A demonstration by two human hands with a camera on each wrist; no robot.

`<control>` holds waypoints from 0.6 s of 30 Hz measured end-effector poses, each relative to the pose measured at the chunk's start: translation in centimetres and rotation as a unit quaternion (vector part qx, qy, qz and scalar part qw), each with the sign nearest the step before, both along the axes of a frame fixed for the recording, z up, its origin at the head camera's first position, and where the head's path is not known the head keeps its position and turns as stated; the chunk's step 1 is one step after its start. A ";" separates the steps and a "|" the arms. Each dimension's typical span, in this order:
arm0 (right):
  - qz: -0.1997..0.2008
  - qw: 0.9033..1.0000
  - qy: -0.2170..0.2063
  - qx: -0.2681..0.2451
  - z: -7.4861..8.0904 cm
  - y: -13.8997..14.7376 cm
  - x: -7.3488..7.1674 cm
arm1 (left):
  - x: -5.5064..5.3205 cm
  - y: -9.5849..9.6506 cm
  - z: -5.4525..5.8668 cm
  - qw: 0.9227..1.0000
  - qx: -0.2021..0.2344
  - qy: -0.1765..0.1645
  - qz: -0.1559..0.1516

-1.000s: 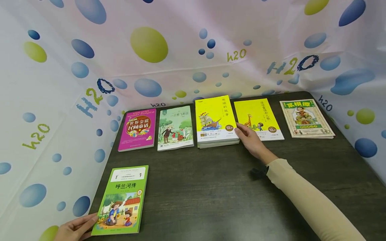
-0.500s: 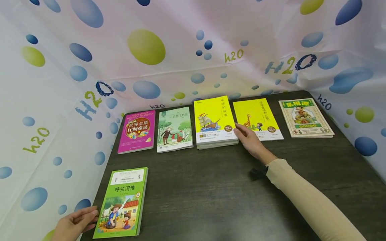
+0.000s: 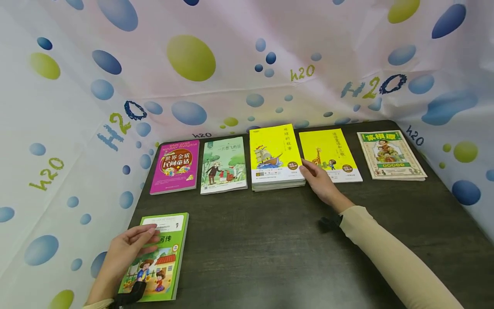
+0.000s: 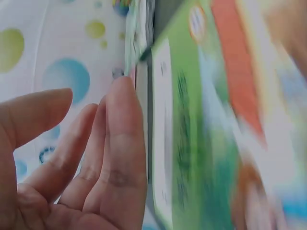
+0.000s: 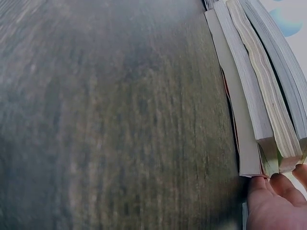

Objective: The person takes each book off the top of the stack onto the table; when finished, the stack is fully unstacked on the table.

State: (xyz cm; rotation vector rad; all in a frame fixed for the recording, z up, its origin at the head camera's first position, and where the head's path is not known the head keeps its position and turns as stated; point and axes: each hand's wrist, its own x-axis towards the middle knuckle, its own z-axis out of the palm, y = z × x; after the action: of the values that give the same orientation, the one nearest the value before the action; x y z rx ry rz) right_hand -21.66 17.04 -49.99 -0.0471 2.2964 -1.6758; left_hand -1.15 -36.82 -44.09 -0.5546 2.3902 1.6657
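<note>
In the head view, my left hand (image 3: 129,253) is over the green book (image 3: 166,266) at the front left and covers part of its cover. In the left wrist view its fingers (image 4: 125,139) are loosely bent with nothing between them, beside the blurred green book. My right hand (image 3: 322,184) rests at the lower right corner of a stack of books (image 3: 275,154), topped by a yellow one with a sailing ship. Seen from the right wrist, its fingertips (image 5: 283,184) touch the stack's side edge, where several books of differing thickness lie flush.
Along the back of the dark table (image 3: 247,249) lie a magenta book (image 3: 175,167), a pale green book (image 3: 224,165), a yellow giraffe book (image 3: 328,154) partly behind my right hand, and a cream book (image 3: 391,154). A bubble-printed sheet (image 3: 231,56) stands behind and at both sides.
My left hand has left the green book's lower left edge and moved forward and right, over its cover. My right hand stays at the stack's corner. The books have not visibly moved.
</note>
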 end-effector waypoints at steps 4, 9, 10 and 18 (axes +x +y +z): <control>-0.003 1.000 -0.002 0.002 0.2 0.0 0.1 | -2.5 2.7 -0.1 0.999 0.027 0.024 -0.025; -0.003 1.000 0.007 0.008 0.2 0.0 0.3 | -5.5 6.3 -0.1 0.995 0.055 0.058 -0.054; -0.003 1.000 0.008 0.010 0.1 0.0 0.3 | -6.0 6.9 -0.1 0.994 0.061 0.063 -0.061; -0.008 1.000 0.002 0.025 0.1 -0.1 0.6 | -9.8 10.6 1.0 0.986 0.088 0.078 -0.118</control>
State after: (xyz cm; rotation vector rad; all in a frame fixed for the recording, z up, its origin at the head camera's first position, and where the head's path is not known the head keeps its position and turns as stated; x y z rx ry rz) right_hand -21.03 16.96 -49.85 -0.0210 2.3463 -1.6279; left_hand -10.90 -26.20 -43.14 -0.1095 2.2721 1.8450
